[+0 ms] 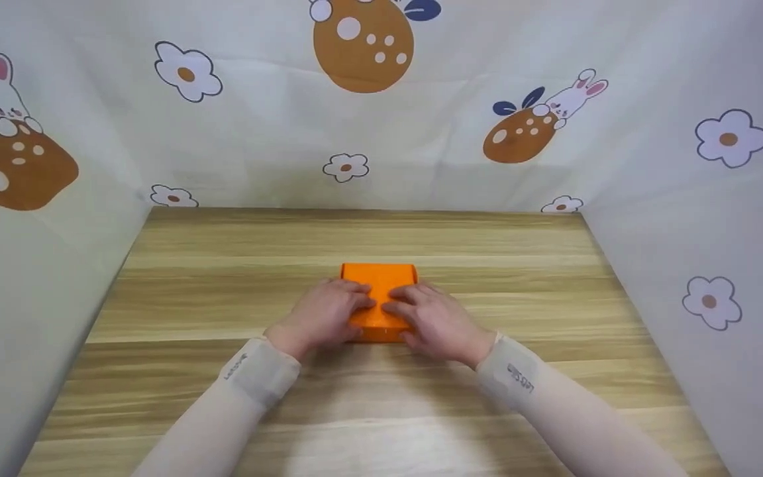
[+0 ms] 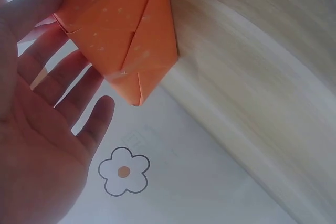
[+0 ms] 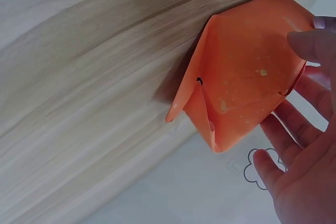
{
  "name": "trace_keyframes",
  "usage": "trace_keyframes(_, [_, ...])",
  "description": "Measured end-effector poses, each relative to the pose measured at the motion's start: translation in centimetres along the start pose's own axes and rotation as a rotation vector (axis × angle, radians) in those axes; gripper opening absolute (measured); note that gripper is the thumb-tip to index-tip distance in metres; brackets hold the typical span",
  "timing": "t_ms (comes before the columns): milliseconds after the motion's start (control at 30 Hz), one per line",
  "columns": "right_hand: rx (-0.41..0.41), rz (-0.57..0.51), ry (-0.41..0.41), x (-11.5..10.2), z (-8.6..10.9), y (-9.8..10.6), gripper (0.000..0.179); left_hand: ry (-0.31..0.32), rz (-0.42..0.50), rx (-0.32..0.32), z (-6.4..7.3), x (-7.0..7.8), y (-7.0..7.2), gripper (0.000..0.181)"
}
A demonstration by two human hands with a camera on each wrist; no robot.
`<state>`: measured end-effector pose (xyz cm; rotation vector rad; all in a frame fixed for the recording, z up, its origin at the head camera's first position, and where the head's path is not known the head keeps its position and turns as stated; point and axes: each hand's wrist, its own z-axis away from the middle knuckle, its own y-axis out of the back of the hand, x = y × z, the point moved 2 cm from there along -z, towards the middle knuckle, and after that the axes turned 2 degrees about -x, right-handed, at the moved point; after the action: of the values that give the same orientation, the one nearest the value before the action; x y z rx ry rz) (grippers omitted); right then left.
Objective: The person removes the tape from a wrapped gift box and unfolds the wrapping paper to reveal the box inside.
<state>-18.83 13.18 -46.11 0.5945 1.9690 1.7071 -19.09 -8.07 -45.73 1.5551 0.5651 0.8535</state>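
Sleeved forearms cross the lower frame; at centre, the left hand and right hand, slightly apart, seemingly pinch an orange box on the tabletop.

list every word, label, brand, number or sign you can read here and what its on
"Lets Slim": dark print, upside down in the head view, on the band at the right wrist.
"Lets...": on the band at the left wrist, the rest too blurred to read.
Faint mark on the patterned cloth: too pale to read.
Orange box: no readable text on the sides that show.
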Motion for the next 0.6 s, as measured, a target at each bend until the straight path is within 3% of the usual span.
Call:
trace_keyframes(433, [0.013, -0.019, -0.024, -0.39, -0.14, 0.21, 0.036, 0.042, 0.027, -0.035, -0.05, 0.62, 0.41, 0.045])
trace_keyframes(600, [0.014, -0.069, -0.036, -0.54, -0.21, 0.14, 0.036, 0.024, 0.018, -0.006, -0.06, 0.55, 0.25, 0.042])
